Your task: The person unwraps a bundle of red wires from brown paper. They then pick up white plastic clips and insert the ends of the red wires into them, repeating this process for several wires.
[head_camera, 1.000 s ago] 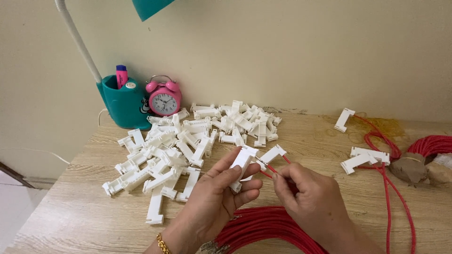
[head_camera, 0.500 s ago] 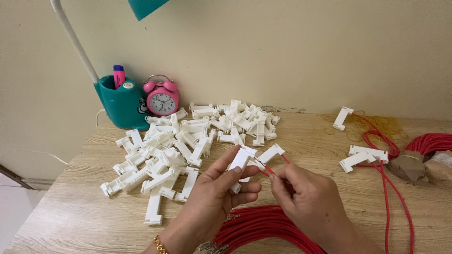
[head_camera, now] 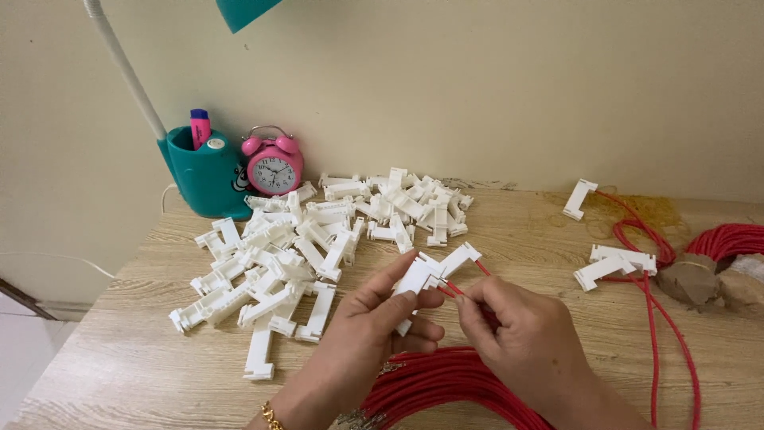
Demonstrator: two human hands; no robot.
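Note:
My left hand (head_camera: 374,326) grips a white plastic connector (head_camera: 419,276) between thumb and fingers, just above the wooden table (head_camera: 135,366). My right hand (head_camera: 521,334) pinches a thin red wire (head_camera: 452,289) whose end meets the connector. Another white connector (head_camera: 460,259) with a red wire lies just behind them. A thick bundle of red wires (head_camera: 434,386) lies under both hands at the table's near edge.
A large heap of white connectors (head_camera: 318,231) covers the table's left and back. A teal lamp base with pen holder (head_camera: 203,175) and a pink alarm clock (head_camera: 274,169) stand against the wall. Finished connectors with red wires (head_camera: 613,263) and a red wire coil (head_camera: 728,239) lie right.
Both hands stay in the same spot with only small finger shifts; the red wire remains pinched at the connector.

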